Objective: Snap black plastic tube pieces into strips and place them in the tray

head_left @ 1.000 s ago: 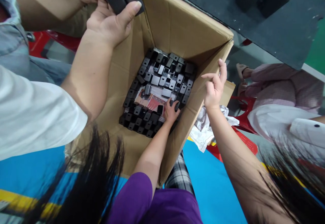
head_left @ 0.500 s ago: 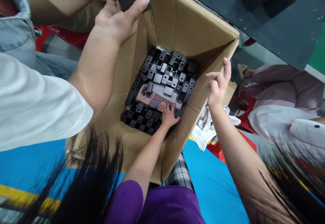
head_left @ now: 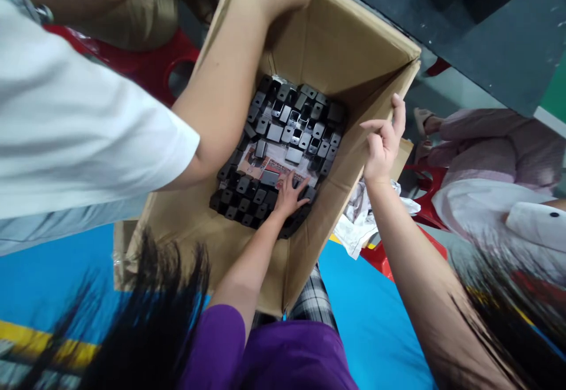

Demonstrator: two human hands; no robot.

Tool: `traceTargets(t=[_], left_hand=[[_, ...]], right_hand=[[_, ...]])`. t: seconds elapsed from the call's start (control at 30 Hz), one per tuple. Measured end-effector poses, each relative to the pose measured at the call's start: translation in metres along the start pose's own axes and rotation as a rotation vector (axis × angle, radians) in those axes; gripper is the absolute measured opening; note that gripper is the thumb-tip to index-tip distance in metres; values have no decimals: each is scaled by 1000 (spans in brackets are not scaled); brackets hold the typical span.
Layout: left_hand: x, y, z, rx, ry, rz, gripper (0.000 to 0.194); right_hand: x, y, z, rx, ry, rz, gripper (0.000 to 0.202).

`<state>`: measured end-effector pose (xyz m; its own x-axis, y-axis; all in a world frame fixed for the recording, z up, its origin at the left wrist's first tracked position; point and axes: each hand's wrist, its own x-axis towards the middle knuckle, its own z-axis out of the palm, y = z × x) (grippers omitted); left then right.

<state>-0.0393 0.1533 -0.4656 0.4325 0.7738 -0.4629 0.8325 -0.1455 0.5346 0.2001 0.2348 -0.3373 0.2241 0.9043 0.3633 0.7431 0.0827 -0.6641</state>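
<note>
My left hand [head_left: 289, 197] reaches down into a deep cardboard box [head_left: 212, 234], its fingers spread over black rectangular pieces [head_left: 243, 204] and printed paper [head_left: 287, 157]. No held piece shows in it. Several of these hollow-looking black pieces stand in close rows on the box's bottom, some with a small hole; a few lie flat on the paper. My right hand [head_left: 384, 142] is at the box's right rim, with some fingers curled against the wall and one stretched along the edge.
A co-worker's arm [head_left: 221, 89] in a white sleeve crosses the box's left side, the hand at the far rim. A dark table [head_left: 477, 54] with black parts stands beyond. At right are crumpled paper [head_left: 354, 219], red stools [head_left: 422, 248] and a seated person.
The co-worker's arm has swung right and forward across the box, and the two black pieces it held are out of sight. My left hand has shifted slightly up, fingers spreading wider.
</note>
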Motion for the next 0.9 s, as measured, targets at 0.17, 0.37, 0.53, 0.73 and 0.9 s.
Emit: traceTargets(t=[0.17,0.37,0.53,0.73,0.9], left_hand=[[-9,9,11,7,-33,133,52],[-3,16,23,1,17,93,47],[2,4,14,-7,39,99,56],[0,-2,9,2,-2,209,56],[1,1,15,0,-11,243,44]], right_hand=[[-3,4,0,-86,-8,-95,39],[-4,3,-4,-109,-44,-63,41],[-7,2,-7,-178,-88,-100,38],[-8,4,-7,-265,-48,-157,39],[-7,2,-9,-244,-27,-144,38]])
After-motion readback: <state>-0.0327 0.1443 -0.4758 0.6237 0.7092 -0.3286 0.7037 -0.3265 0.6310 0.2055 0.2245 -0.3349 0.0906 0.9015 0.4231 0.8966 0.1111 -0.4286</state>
